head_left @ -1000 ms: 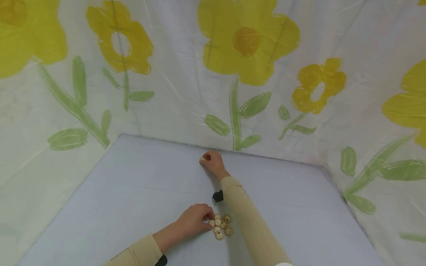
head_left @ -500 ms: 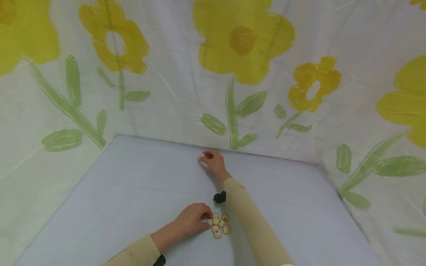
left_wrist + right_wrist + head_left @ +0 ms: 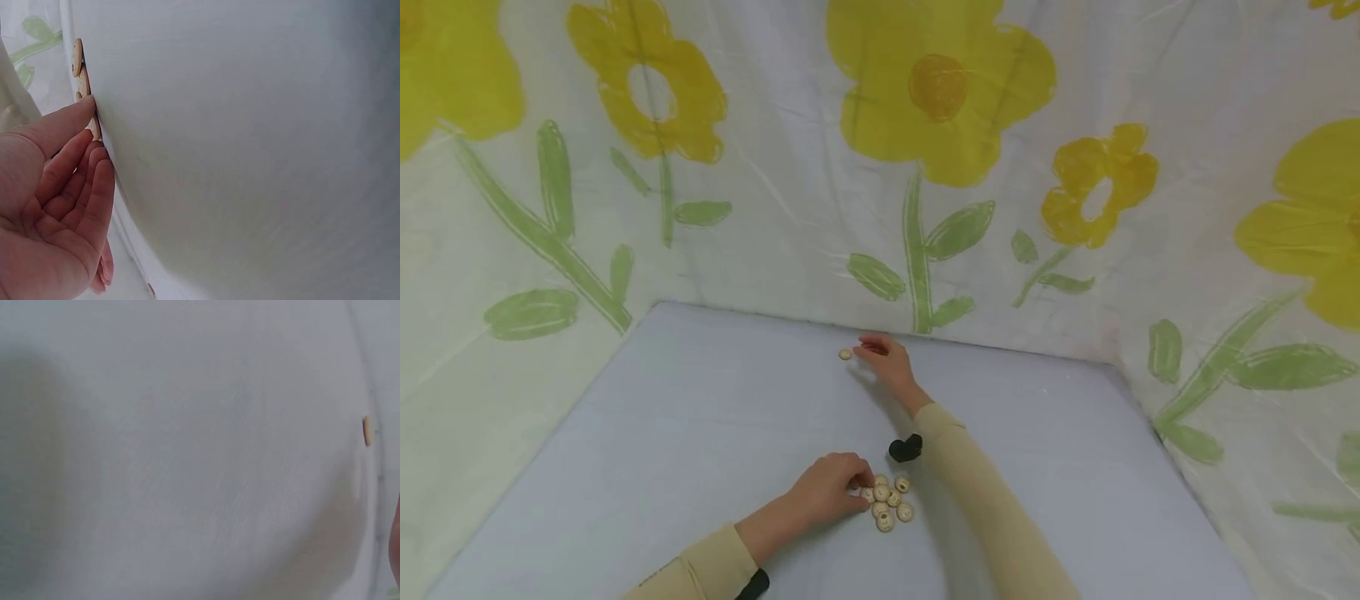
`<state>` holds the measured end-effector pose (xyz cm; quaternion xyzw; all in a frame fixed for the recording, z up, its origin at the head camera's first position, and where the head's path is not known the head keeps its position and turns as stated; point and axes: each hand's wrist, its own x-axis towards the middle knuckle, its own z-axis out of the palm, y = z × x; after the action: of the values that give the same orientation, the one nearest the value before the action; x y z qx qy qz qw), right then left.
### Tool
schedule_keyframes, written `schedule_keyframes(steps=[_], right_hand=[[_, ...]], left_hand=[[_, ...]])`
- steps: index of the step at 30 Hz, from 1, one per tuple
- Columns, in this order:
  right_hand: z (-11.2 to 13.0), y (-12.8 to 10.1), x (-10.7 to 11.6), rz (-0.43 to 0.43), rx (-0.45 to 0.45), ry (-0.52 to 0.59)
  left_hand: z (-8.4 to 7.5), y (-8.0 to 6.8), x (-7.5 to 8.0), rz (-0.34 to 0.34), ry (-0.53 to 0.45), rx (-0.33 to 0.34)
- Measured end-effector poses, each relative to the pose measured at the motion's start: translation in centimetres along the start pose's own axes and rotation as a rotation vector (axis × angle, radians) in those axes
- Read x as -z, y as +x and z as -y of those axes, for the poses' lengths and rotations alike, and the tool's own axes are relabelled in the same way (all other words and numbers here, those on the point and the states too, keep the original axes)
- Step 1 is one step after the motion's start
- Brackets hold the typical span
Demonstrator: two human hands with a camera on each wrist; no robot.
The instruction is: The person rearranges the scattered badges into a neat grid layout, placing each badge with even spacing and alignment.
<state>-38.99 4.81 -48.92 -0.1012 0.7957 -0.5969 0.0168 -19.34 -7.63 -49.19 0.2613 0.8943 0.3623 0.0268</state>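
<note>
Several small round wooden discs (image 3: 884,522) with dark markings lie bunched together on the pale surface, some overlapping. At the left edge of the bunch, my left hand (image 3: 826,493) has its thumb and forefinger on either side of one disc (image 3: 867,495). In the left wrist view, that thumb and the curled fingers of the left hand (image 3: 69,206) are right at the discs' edges (image 3: 77,57). Far off near the back edge lies a single wooden disc (image 3: 846,354). My right hand (image 3: 886,360) is just right of it, fingers apart from it and holding nothing.
A white curtain (image 3: 790,208) printed with yellow flowers rises behind and beside the pale table (image 3: 715,433). The right forearm in its beige sleeve (image 3: 992,492) reaches past the bunch of discs. A black object (image 3: 906,448) sits at the right wrist.
The right hand has let go of the single disc near the back edge and drawn slightly right of it. The left hand stays at the bunch. The head view has shifted slightly.
</note>
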Motion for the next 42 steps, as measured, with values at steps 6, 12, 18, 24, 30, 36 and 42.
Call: schedule_keyframes(steps=[6,12,18,24,30,36,42], right_hand=[[0.3,-0.9,0.8,0.008,0.012,0.068],[0.3,-2.0,1.8,0.018,0.018,0.089],[0.3,-3.2,2.6,0.039,0.005,0.111],[0.5,-4.4,3.3,0.062,0.019,0.116],[0.7,-5.9,4.1,0.119,0.000,0.120],[2.2,-8.3,5.1,0.171,-0.009,0.101],[1.9,-9.9,5.7,0.172,-0.019,0.081]], left_hand=[[-0.2,0.0,-0.1,-0.004,0.004,0.006],[-0.4,-0.2,0.0,0.001,0.001,0.006],[-0.4,-0.3,0.0,-0.002,0.017,0.015],[-0.2,-0.2,0.0,-0.019,0.025,-0.004],[-0.3,-0.2,0.1,-0.013,0.019,-0.005],[-0.3,0.0,0.0,-0.004,0.026,0.010],[-0.5,-0.1,0.1,-0.014,0.030,0.000]])
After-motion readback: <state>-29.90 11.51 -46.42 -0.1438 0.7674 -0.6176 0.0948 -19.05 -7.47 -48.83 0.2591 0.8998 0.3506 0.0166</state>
